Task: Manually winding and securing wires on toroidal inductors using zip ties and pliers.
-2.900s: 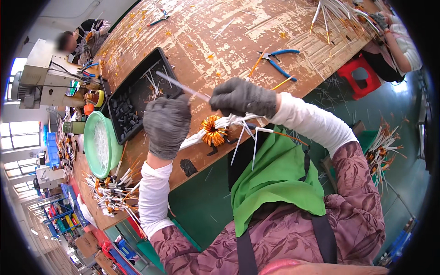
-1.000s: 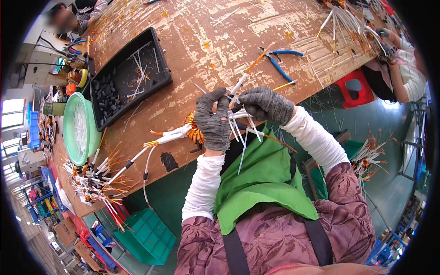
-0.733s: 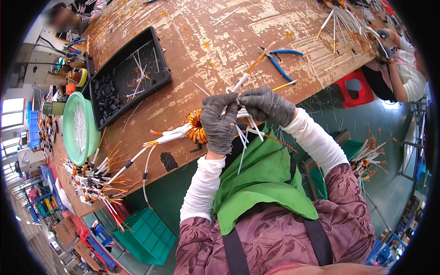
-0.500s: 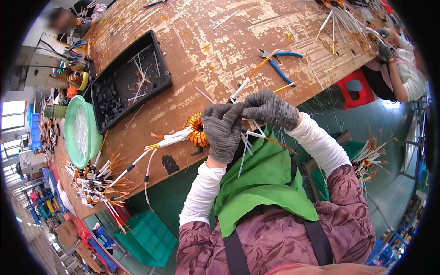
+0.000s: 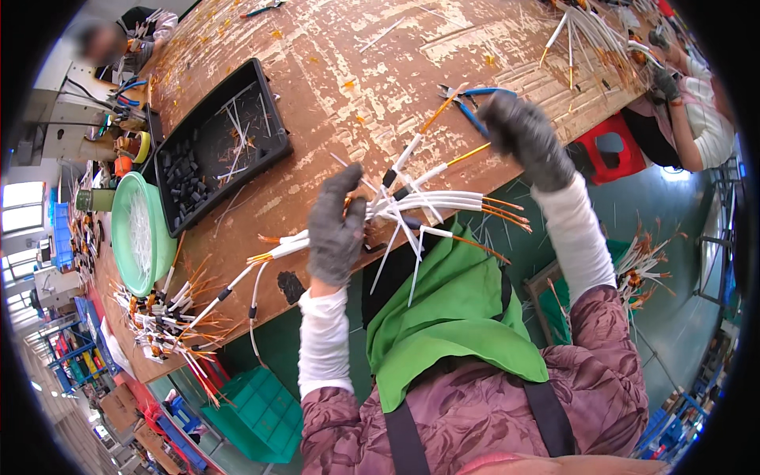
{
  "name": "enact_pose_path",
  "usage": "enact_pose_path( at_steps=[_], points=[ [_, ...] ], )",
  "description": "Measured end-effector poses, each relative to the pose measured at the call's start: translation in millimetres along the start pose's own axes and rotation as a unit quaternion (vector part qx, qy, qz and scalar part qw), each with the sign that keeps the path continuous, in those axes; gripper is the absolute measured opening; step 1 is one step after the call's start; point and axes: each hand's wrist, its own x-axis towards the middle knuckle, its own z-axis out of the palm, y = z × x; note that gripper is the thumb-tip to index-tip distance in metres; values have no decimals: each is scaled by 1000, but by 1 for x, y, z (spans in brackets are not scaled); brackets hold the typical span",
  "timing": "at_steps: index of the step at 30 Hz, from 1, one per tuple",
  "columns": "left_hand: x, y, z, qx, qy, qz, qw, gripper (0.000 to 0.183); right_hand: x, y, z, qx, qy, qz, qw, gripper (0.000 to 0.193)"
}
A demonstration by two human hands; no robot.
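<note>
My left hand, in a grey glove, curls over a copper-wound coil; only a sliver of orange winding shows between index finger and thumb. White-sleeved leads with bare copper ends fan out to the right of it. Some point up across the table and carry black sleeves. Loose thin white tubes hang over the table edge. My right hand, gloved and smeared by motion, is raised at the right beside the blue-handled pliers. Its fingers look bent, but whether they touch a handle is unclear.
A black tray with black sleeve pieces and a green basin of white tubes stand left. Finished-looking coil bundles crowd the near left corner. A green crate is below. A co-worker's gloved hand works at far right.
My right hand has left the leads and moved up and right to the pliers. My left hand has shifted left over the coil, and the white leads now show.
</note>
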Motion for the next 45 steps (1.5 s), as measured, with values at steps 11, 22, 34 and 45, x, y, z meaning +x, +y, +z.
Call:
enact_pose_path(
  at_steps=[11,22,34,45],
  points=[
    [-8,7,27,325,-92,219,916,106,58,73,-74,-736,25,-98,670,91],
    [39,-13,47,-4,-141,185,972,16,59,110,-135,-553,260,-213,762,38],
    [65,-39,52,-34,-141,61,987,42,-8,-18,-23,-678,-135,-286,663,49],
    [64,-20,53,-109,-110,-45,987,46,-4,11,-9,-685,-185,-262,654,52]
  ],
)
